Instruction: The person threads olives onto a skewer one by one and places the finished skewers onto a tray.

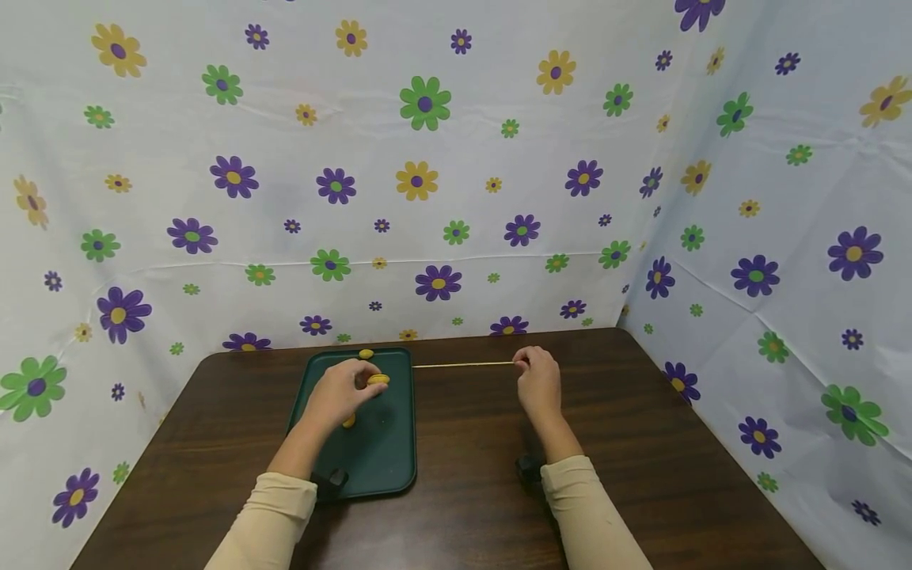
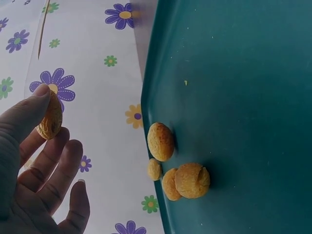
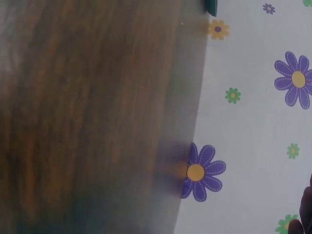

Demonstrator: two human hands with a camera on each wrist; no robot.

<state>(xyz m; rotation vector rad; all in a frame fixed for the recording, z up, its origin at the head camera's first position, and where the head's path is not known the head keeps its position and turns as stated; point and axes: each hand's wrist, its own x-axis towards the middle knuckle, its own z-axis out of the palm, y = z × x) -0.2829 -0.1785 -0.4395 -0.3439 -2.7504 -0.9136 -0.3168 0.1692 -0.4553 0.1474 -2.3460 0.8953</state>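
Between thumb and fingers, my left hand [image 1: 340,393] pinches a golden-brown oval puri-like ball [image 2: 52,117] with a wrinkled skin, held above the green tray [image 1: 388,451]. Over the table to the right, my right hand [image 1: 539,384] pinches one end of a thin wooden skewer [image 1: 463,365]. It lies nearly level, its other end toward the left hand. In the left wrist view the pointed tip of the skewer [image 2: 43,34] stands apart from the held ball. Several similar balls lie on the tray, one a larger piece [image 2: 161,141]. Only dark fingertips [image 3: 306,209] show in the right wrist view.
A dark wooden table [image 1: 470,443] carries the tray on its left side. White flowered cloth [image 1: 456,229] hangs behind the table and along its sides. Tiny crumbs [image 2: 185,83] dot the tray.
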